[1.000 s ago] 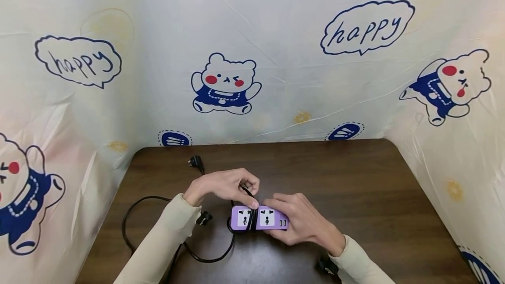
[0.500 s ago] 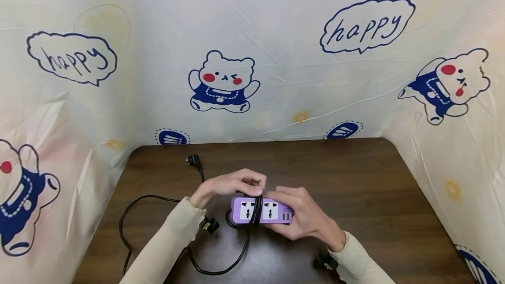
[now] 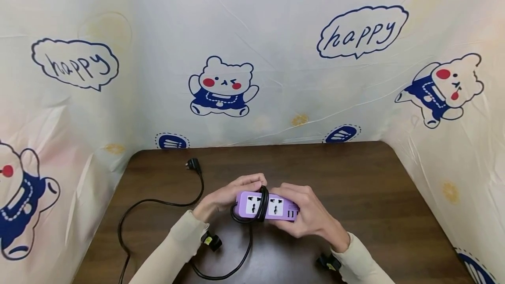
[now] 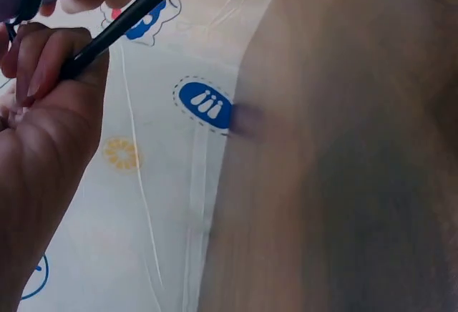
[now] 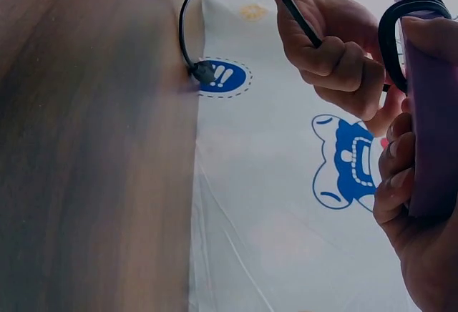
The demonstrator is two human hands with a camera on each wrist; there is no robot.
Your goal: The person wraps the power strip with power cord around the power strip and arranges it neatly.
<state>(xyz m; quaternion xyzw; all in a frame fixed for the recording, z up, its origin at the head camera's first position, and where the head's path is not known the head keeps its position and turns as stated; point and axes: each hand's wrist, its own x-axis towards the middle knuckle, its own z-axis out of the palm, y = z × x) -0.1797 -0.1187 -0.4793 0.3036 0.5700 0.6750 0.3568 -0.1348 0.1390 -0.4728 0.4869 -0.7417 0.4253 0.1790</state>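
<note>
A purple power strip (image 3: pixel 275 207) with white socket faces and two USB ports is held up over the table in the head view. Black cord (image 3: pixel 262 204) is wound round its middle. My right hand (image 3: pixel 305 211) grips the strip's right end, fingers along the far side and thumb along the near side. Behind the strip's left half is my left hand (image 3: pixel 232 192), partly hidden there. In the right wrist view, the left hand's fingers (image 5: pixel 340 65) curl round a length of cord. The strip's purple underside (image 5: pixel 433 126) rests against my right fingers.
The cord's free part (image 3: pixel 154 200) curves over the left of the brown table (image 3: pixel 355 187), ending in a black plug (image 3: pixel 193 164) near the back. A slack loop (image 3: pixel 236 271) hangs below the strip. A printed curtain (image 3: pixel 292 56) surrounds the table's back and sides.
Both hands and the strip have shifted slightly right and up. My left hand has moved from the strip's top edge to behind it with the cord. More cord shows beside the plug.
</note>
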